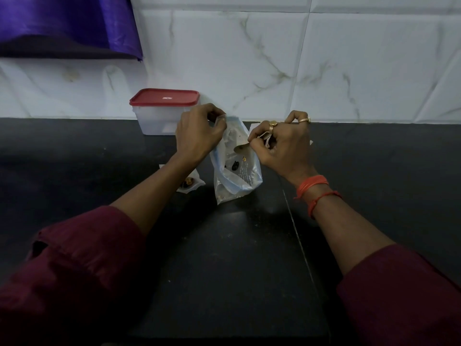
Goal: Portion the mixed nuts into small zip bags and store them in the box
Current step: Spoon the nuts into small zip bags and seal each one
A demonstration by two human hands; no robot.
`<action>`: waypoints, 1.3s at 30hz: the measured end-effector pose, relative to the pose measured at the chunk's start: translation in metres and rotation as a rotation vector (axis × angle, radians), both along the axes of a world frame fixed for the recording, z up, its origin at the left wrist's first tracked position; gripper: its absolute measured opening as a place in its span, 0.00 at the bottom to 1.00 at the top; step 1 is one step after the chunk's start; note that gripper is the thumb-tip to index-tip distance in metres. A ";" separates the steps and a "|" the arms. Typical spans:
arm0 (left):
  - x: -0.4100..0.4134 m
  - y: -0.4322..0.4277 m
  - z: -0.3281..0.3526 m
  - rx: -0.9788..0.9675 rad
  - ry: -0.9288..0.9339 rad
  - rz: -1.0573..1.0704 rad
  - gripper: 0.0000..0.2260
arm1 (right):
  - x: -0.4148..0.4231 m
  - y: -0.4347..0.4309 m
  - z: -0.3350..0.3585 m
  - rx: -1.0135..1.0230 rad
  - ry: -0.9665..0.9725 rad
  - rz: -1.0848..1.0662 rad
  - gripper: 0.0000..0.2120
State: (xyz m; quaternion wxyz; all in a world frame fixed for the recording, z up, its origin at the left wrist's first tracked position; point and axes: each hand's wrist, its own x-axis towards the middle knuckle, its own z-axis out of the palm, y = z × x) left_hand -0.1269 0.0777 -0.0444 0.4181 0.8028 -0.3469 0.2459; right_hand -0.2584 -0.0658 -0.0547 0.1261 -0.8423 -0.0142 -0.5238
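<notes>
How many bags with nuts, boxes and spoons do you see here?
Bags with nuts: 2, the big bag and the small zip bag
Boxes: 1, the red-lidded box
Spoons: 1, the spoon
Total: 4

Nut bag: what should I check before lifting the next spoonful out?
1. Mouth of the nut bag held open by the left hand pinching its rim: ok.
2. Grip on the spoon by the right hand, bowl inside the bag: ok.
3. Load on the spoon: cannot tell.
4. Mouth of the small zip bag open, partly hidden behind the left forearm: cannot tell.
5. Access to the box: not ok, red lid is on.
</notes>
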 end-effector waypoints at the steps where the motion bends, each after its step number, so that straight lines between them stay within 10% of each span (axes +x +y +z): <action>1: 0.000 0.000 0.000 -0.004 0.002 0.002 0.10 | 0.001 0.001 -0.002 0.005 -0.008 0.008 0.08; 23: -0.005 -0.001 0.008 0.251 0.210 -0.416 0.16 | 0.001 0.006 -0.004 0.173 0.244 0.155 0.09; 34: -0.010 0.021 0.059 0.874 0.666 -0.089 0.18 | 0.002 0.004 -0.005 0.163 0.246 0.179 0.08; 39: -0.009 0.017 0.056 0.848 0.651 -0.133 0.14 | -0.002 -0.002 -0.004 0.157 0.308 0.308 0.14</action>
